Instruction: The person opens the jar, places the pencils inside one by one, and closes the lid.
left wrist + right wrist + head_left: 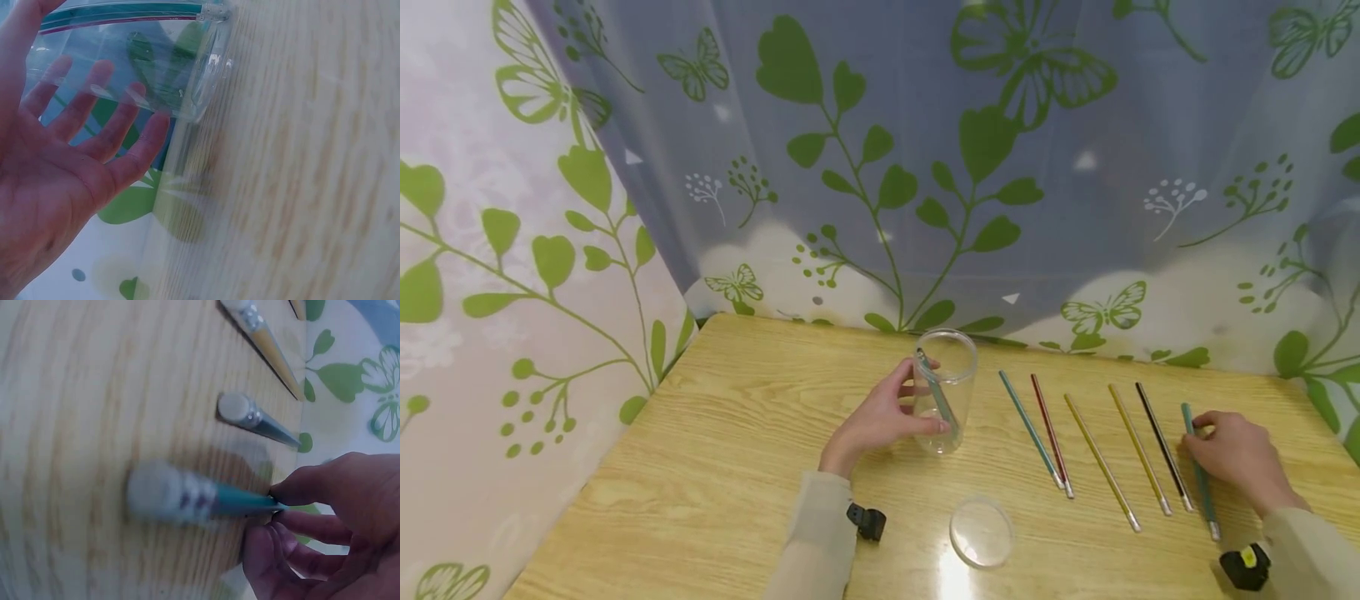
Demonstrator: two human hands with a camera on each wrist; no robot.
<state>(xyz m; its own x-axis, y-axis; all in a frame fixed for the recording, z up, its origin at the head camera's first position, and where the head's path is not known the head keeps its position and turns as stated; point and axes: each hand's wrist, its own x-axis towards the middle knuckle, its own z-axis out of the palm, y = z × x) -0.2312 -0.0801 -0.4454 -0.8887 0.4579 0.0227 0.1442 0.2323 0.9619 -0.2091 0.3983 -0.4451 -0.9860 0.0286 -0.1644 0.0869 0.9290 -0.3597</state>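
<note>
My left hand [880, 417] holds a clear cylindrical jar [964, 398], thumb on the near side and fingers spread round the far side. The jar stands upright on the table with a green pencil [942, 396] leaning inside it. In the left wrist view the jar [169, 69] lies between thumb and fingers. At the far right, my right hand [1240, 450] pinches a teal pencil [1206, 500] near its upper end. Its white eraser end [159, 490] points toward the right wrist camera. A black pencil [1163, 446] lies just left of this hand.
Between the hands lie a blue pencil [1030, 429], a red pencil [1052, 433] and two yellow pencils, one left [1102, 461] and one right [1138, 450]. A clear round lid [981, 533] rests in front of the jar. A patterned curtain [880, 167] hangs behind the wooden table [722, 433].
</note>
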